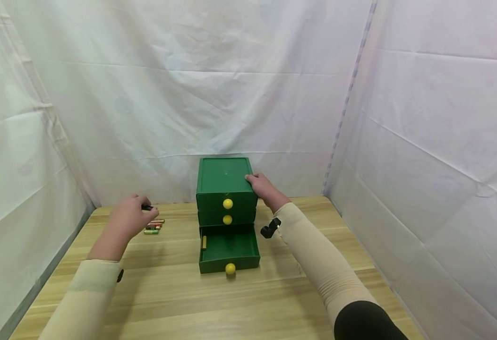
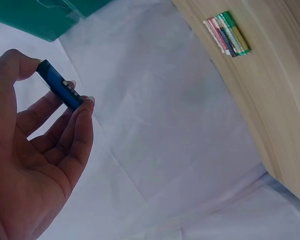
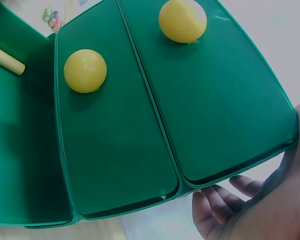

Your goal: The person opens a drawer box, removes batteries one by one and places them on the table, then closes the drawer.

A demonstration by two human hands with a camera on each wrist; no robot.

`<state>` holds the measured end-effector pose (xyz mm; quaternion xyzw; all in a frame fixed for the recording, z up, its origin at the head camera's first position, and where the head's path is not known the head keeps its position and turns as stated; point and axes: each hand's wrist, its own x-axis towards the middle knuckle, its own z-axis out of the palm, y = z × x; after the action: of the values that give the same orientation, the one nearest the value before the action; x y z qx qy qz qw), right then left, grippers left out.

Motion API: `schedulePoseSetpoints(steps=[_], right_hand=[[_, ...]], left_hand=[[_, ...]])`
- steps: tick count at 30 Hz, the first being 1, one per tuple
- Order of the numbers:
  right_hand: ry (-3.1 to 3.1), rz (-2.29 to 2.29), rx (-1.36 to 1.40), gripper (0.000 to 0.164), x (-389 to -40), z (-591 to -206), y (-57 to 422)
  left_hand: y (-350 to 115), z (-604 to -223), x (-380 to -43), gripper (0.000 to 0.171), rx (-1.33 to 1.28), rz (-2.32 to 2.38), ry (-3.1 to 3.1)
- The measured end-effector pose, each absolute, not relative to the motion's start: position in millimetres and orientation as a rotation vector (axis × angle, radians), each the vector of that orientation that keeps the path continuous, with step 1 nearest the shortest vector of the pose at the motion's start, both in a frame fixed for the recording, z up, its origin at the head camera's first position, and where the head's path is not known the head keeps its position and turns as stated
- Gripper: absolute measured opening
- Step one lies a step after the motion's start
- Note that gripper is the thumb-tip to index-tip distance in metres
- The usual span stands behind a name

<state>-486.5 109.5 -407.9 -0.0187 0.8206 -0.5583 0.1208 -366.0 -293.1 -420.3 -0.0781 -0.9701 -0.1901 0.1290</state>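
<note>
My left hand (image 1: 130, 216) pinches a dark blue battery (image 2: 61, 86) between thumb and fingertips, raised above the table. Just beyond it, several batteries (image 1: 154, 226) lie side by side on the wood. A green drawer cabinet (image 1: 225, 175) with yellow round knobs stands at the middle of the table. Its bottom drawer (image 1: 231, 248) is pulled out, and a yellow battery (image 1: 204, 242) lies inside along the left wall. My right hand (image 1: 267, 188) holds the cabinet's right side, thumb on the top edge; in the right wrist view its fingers lie along the side wall.
The light wooden table (image 1: 180, 302) is bordered by white cloth (image 1: 231, 94) at the back and both sides. The two upper drawers are closed, with one yellow knob (image 1: 227, 204) on the top one. A black device (image 1: 270, 228) sits at my right wrist.
</note>
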Motion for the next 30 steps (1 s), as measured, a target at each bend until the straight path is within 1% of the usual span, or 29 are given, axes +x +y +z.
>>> schedulePoseSetpoints(steps=[4,11,17,30], right_hand=[[2.382,-1.634,-0.053,0.077,-487,-408,110],[2.382,-1.638,-0.037,0.077,-488,-409,110],[2.391,-1.633,-0.017,0.077,-490,-409,109],[2.392,-1.64,-0.033,0.075,-489,-408,109]], left_hand=[[-301,-424,-368,0.032,-0.194,-0.571,-2.801],[-313,-434,-373,0.038,-0.105,-0.591,-2.765],[-322,-444,-376,0.037,-0.042,-0.61,-2.703],[-329,-458,-377,0.043,0.078,-0.681,-2.616]])
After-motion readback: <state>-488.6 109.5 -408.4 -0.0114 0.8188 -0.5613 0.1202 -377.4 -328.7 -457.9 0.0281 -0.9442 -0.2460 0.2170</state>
